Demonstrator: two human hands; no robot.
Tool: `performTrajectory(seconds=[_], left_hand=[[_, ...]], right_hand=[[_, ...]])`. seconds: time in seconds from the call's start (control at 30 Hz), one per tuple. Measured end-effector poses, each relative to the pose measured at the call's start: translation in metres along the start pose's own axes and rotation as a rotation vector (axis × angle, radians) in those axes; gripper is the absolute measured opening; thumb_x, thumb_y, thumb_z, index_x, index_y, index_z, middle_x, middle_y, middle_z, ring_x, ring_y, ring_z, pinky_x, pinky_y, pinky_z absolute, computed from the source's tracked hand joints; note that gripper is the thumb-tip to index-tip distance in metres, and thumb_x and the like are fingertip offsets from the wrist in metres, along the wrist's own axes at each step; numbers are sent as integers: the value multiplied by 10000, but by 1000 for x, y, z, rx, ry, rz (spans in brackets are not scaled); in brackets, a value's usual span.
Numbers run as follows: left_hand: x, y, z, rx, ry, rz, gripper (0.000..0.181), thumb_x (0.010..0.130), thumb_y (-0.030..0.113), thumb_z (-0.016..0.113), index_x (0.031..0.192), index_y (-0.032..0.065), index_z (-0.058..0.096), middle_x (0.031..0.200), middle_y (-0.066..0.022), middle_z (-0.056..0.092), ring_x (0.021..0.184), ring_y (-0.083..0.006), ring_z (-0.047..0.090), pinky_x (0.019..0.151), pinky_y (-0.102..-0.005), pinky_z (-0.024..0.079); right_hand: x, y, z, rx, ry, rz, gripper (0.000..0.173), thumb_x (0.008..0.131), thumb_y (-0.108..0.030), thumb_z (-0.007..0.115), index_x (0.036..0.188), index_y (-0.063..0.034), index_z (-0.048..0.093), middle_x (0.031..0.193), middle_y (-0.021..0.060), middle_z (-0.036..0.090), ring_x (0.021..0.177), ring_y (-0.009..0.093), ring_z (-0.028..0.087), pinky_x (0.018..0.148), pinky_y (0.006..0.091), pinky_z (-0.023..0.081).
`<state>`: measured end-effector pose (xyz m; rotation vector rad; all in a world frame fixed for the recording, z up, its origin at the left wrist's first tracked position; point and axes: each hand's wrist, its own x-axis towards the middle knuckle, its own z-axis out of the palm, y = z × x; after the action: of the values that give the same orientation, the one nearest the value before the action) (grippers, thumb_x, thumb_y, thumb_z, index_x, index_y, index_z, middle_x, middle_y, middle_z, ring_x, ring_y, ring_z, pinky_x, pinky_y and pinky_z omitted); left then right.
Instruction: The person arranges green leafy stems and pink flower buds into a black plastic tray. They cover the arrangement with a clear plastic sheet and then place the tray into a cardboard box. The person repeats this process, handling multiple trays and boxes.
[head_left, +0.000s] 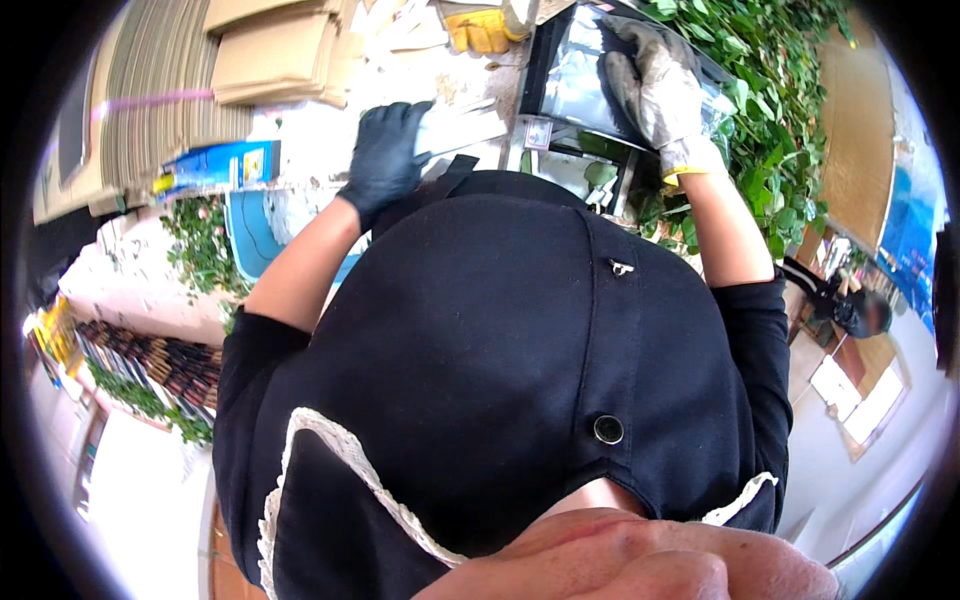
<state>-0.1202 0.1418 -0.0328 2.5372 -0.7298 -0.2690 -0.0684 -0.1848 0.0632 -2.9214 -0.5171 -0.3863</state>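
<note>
My left hand (386, 161), in a black glove, is at the near side of the white work surface. Its thumb and fingers are around the left end of a stack of white sheets (465, 131). My right hand (660, 90) wears a soiled white and grey work glove with a yellow cuff. It lies with thumb and fingers apart on the right part of a black boxy device (570, 71) with a clear, glossy cover. A small printed label (538, 133) is on the device's near left corner. Leaves and metal parts show in the opening below the cover.
Leafy green stems (772, 127) are heaped right of the device. Flat cardboard stacks (165, 75) stand at left, near a blue box (255, 161). A blue plastic bin (251, 240) sits below. A yellow work glove (480, 30) lies at the back. Another person (855, 307) is far right.
</note>
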Motion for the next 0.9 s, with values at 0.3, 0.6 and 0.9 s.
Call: performTrajectory(seconds=[0.3,0.6,0.9], left_hand=[[21,31,26,-18,127,60,639,750,137,750,1334,94,493,1382,-164,421,1288,-340,402,1096,-447,323],[26,33,22,-75,-7,-23,655,778,183,745,1377,153,482,1348,-138,454,1258,-315,439,1064,-446,364],[62,16,-17,188,-199,233,650,750,256,759,1332,135,496,1120,-81,579,1153,-233,537,1071,-427,359]], right_hand=[[0,5,4,13,20,-93,344,870,-251,654,1193,-155,582,1130,86,640,1049,334,563,955,440,419],[1,6,6,47,33,-87,316,859,-242,663,1157,-158,595,1091,85,637,1004,340,566,917,442,430],[3,4,3,77,-49,16,338,856,-232,659,1180,-152,607,1132,83,635,1057,337,553,973,436,396]])
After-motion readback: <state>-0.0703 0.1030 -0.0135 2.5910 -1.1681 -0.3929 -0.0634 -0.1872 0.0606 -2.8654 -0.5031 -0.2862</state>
